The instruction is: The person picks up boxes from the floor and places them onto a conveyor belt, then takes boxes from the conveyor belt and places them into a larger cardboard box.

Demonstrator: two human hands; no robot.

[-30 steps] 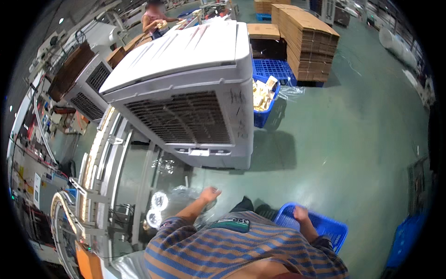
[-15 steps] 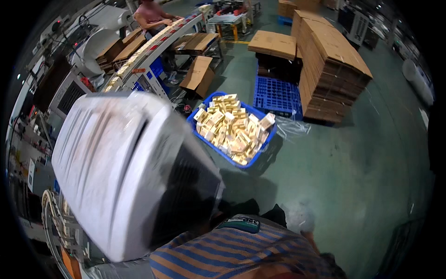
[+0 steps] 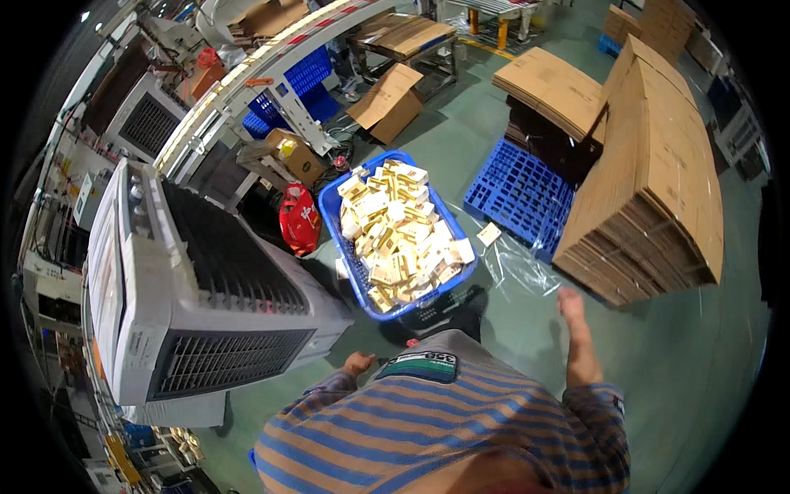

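Observation:
In front of me a blue plastic basket (image 3: 336, 239) on the floor is heaped with small cream-and-gold boxes (image 3: 395, 235). My left hand (image 3: 359, 362) hangs low between the basket's near end and the air cooler; its fingers are small and partly hidden, so their grip is unclear. My right hand (image 3: 569, 303) reaches out to the right over the floor, fingers loosely extended, with nothing seen in it. It is nearest to a sheet of clear plastic film (image 3: 522, 267). One small box (image 3: 489, 235) lies on the floor right of the basket.
A tall white air cooler (image 3: 234, 354) stands close on my left. On the right are a blue pallet (image 3: 518, 198) and a high stack of flattened cartons (image 3: 650, 181). Behind the basket are a red bag (image 3: 299, 220), an open carton (image 3: 387, 103) and a conveyor (image 3: 239, 82).
My view has shifted, and the cooler now stands farther left with its grille showing. Both hands have come into clear sight. The basket looks closer, and the box on the floor is visible.

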